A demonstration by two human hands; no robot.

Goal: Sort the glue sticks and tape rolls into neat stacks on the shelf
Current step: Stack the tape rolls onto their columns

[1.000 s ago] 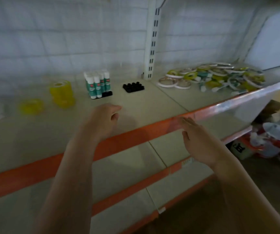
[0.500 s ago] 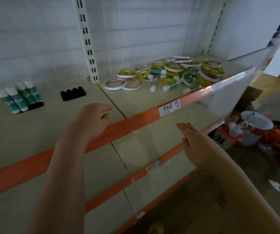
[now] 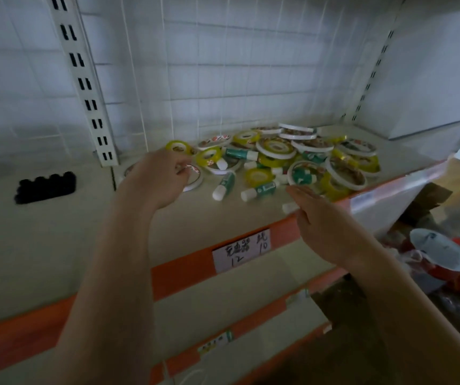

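Your left hand (image 3: 158,177) is over the shelf (image 3: 56,237), fingers curled at the rim of a white tape roll (image 3: 192,176); whether they actually pinch it, I can't tell. Right of that, glue sticks (image 3: 224,184) and tape rolls (image 3: 276,147) sprawl in one mixed heap. Your right hand (image 3: 326,223) hovers flat by the front edge, fingers straight, holding nothing.
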